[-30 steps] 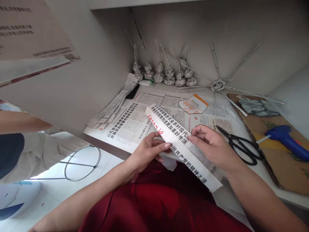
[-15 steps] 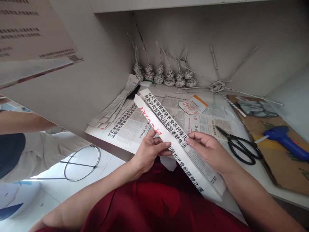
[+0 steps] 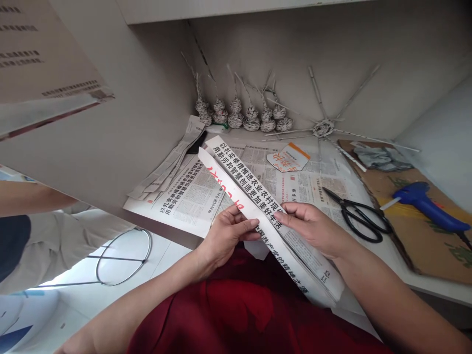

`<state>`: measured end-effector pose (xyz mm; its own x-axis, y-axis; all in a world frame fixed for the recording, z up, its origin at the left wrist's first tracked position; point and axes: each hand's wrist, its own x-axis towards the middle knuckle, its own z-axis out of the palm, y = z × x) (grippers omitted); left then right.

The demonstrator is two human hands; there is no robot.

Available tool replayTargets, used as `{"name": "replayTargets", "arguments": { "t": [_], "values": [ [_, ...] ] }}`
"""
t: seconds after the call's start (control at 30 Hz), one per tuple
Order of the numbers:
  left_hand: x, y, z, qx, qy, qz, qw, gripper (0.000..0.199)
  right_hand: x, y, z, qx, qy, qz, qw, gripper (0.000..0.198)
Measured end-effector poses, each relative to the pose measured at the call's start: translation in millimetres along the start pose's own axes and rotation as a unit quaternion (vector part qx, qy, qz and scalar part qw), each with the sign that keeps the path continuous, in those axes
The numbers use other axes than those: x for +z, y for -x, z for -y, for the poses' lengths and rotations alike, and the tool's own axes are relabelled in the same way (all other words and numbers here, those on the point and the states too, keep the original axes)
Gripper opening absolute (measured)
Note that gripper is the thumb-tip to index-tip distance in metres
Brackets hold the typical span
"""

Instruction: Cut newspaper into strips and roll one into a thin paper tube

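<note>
A folded strip of newspaper (image 3: 250,196) slants across the middle of the view, held in front of my body. My left hand (image 3: 230,233) pinches its near-left edge, thumb on top and fingers beneath. On the far-right edge, my right hand (image 3: 309,223) grips the strip between thumb and fingers. Large black printed characters and red lettering show on the paper, and a narrow gap runs along its fold. Below it, newspaper sheets (image 3: 191,196) cover the desk. Black-handled scissors (image 3: 363,216) lie to the right of my right hand.
Several gourd-shaped woven paper figures (image 3: 236,115) line the back wall. A spoked paper-weave piece (image 3: 323,129) leans beside them. At right, a blue glue gun (image 3: 429,204) rests on cardboard (image 3: 401,231). Paper strips (image 3: 173,160) are stacked at left. Another person's arm (image 3: 33,199) shows far left.
The view has shifted slightly, so the desk items appear further left. Both hands keep their grip on the folded newspaper, which stays at nearly the same slant.
</note>
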<state>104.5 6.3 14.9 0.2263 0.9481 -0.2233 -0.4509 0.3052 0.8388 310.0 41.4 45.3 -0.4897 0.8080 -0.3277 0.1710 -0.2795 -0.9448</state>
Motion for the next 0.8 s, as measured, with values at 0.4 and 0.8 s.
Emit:
{"name": "replayTargets", "arguments": {
  "t": [0.4, 0.8],
  "values": [
    [3, -11, -6, 0.04, -0.018, -0.013, 0.999, 0.032, 6, 12, 32, -0.143, 0.381, -0.097, 0.908, 0.033],
    [-10, 3, -8, -0.117, -0.04, 0.057, 0.991, 0.038, 22, 9, -17, -0.281, 0.692, -0.172, 0.642, 0.022]
  ]
}}
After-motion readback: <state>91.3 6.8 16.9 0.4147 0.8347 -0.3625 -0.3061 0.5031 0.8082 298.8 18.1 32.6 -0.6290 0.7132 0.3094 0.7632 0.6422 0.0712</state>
